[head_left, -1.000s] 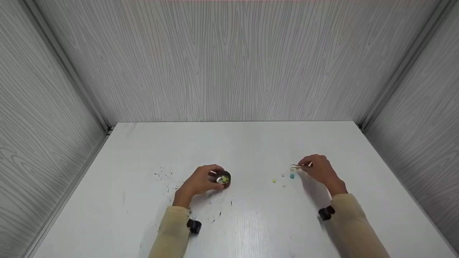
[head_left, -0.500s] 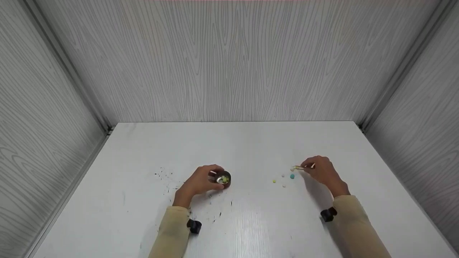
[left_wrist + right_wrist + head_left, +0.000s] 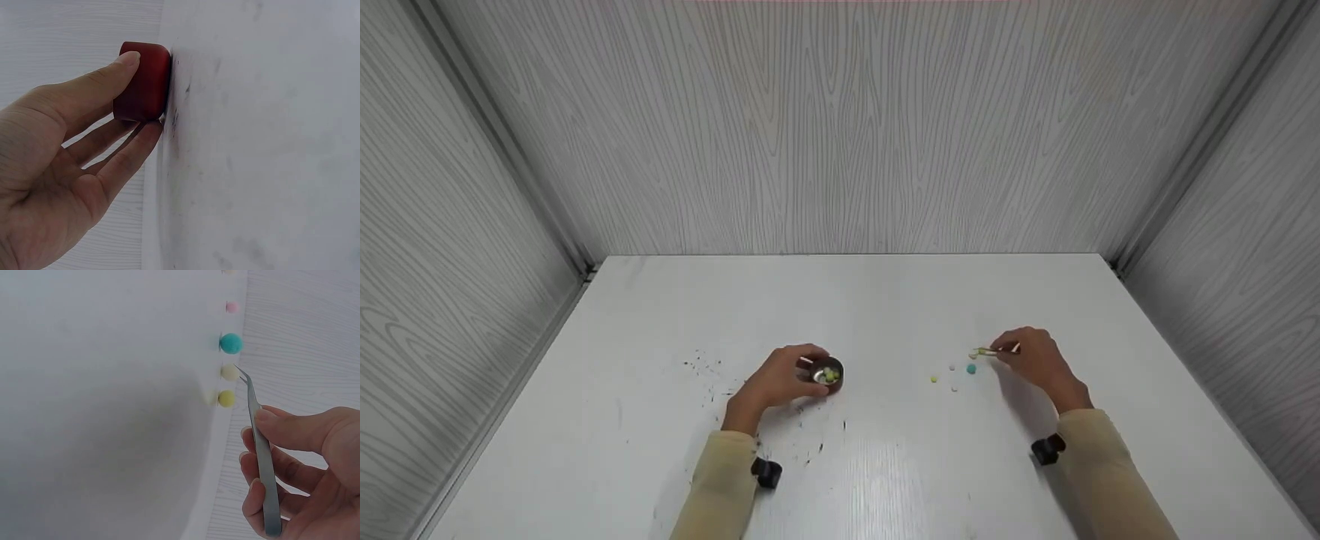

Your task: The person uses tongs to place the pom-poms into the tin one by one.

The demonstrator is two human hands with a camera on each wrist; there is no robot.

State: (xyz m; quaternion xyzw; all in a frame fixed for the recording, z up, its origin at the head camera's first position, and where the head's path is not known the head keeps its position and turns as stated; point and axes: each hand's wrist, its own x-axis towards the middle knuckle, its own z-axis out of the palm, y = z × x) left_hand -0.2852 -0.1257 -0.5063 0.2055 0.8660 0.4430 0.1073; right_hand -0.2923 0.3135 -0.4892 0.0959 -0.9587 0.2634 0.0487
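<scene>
Fingers of the right hand (image 3: pixel 1033 365) pinch silver metal tweezers (image 3: pixel 264 467) pointing left, bent tips just beside a round cream ball (image 3: pixel 229 372) on the white surface (image 3: pixel 900 315), contact unclear; well left, fingers of the left hand (image 3: pixel 776 377) hold a round red cup (image 3: pixel 147 84).

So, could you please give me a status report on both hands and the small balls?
Left hand gripping red cup, balls inside. Right hand holding tweezers near cream ball, contact unclear. Teal ball and yellow ball close by, possibly in the way.
</scene>
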